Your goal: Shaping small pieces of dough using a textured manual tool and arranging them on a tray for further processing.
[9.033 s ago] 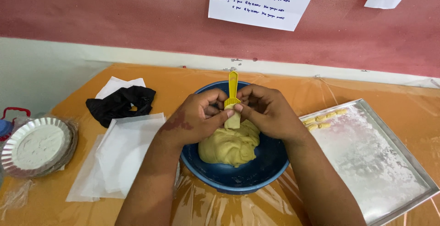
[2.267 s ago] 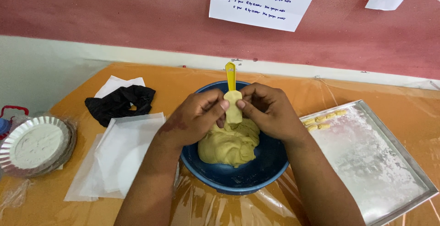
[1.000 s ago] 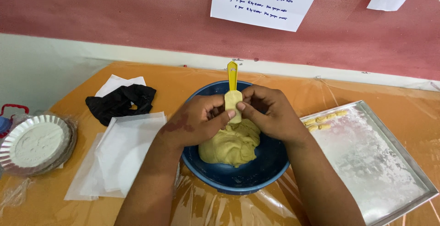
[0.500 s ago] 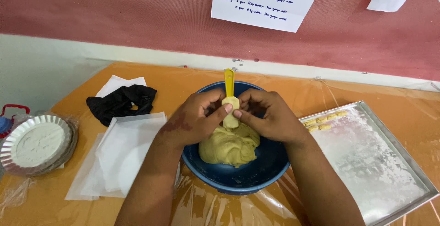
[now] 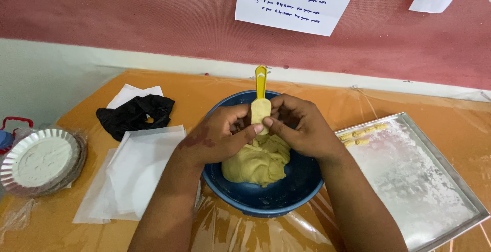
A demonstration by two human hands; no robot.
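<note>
Yellow mould point(image 5: 261, 106) upright over blue bowl point(image 5: 266, 203), long axis pointing away from person, dough-packed end pinched between both thumbs. Left hand point(image 5: 217, 139) and right hand point(image 5: 302, 129) both clamped on it, equally near. Dough lump point(image 5: 258, 162) just below; tray point(image 5: 434, 201) to right.

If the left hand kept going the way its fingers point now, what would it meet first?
The left hand points right, toward the small dough piece on the yellow tool, which its thumb already touches; just beyond is the right hand.

Black cloth point(image 5: 135, 115) on white paper point(image 5: 134, 173); foil plates point(image 5: 41, 160) (floured); floured tray point(image 5: 417, 180).
</note>
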